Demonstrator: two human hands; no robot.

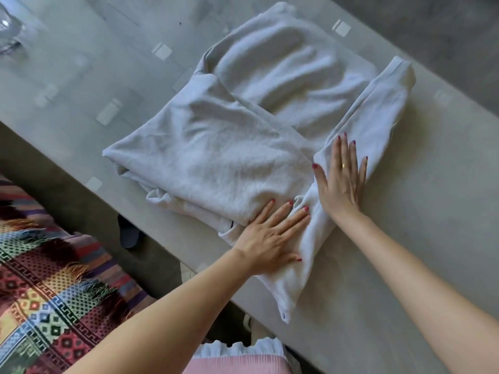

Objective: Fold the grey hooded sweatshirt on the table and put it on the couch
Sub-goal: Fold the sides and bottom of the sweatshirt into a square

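**Caller:** Bare forearms come in from the bottom edge, above a pink skirt with a white frilled hem (237, 352). Left hand (272, 233) is flat on the grey hooded sweatshirt (229, 157), fingers spread and pressed into the cloth, gripping nothing.

**Analyst:** And the right hand (341, 179) is the same: palm down, fingers fanned, ring on one finger, pressing on the sleeve (359, 147).

**Caller:** Where's the garment?

**Analyst:** On the glass-topped table (418, 211), partly folded. Its body lies across the tabletop, long axis from the near-left corner towards the far right, with a rumpled section at the far end. The sleeve forms a long band along the right side, cuff end pointing away to the far right and the other end pointing back at the person, reaching the table's near edge.

**Caller:** Anything on the left?

**Analyst:** A patterned, fringed woven throw (48, 287), beside the table, well apart from the sweatshirt. A clear glass object (9, 31) sits at the far-left corner, too blurred to name.
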